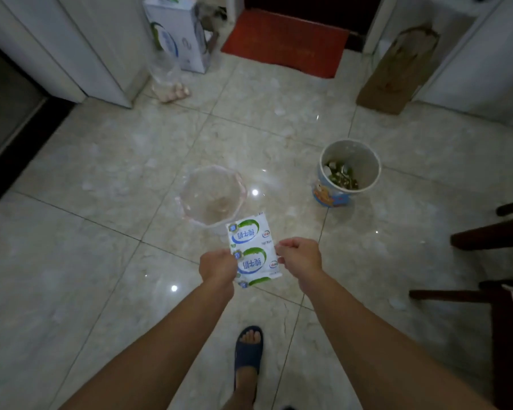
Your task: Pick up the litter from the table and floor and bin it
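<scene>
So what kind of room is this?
Probably the entry or kitchen area of a home. The floor is shiny tile, a red doormat lies by a doorway, and a lined bin and a scrap bucket stand on the floor.

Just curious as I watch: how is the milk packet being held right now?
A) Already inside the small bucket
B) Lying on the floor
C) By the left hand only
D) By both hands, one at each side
D: the left hand and the right hand each pinch a side edge of the milk packet, up off the floor tiles.
</scene>
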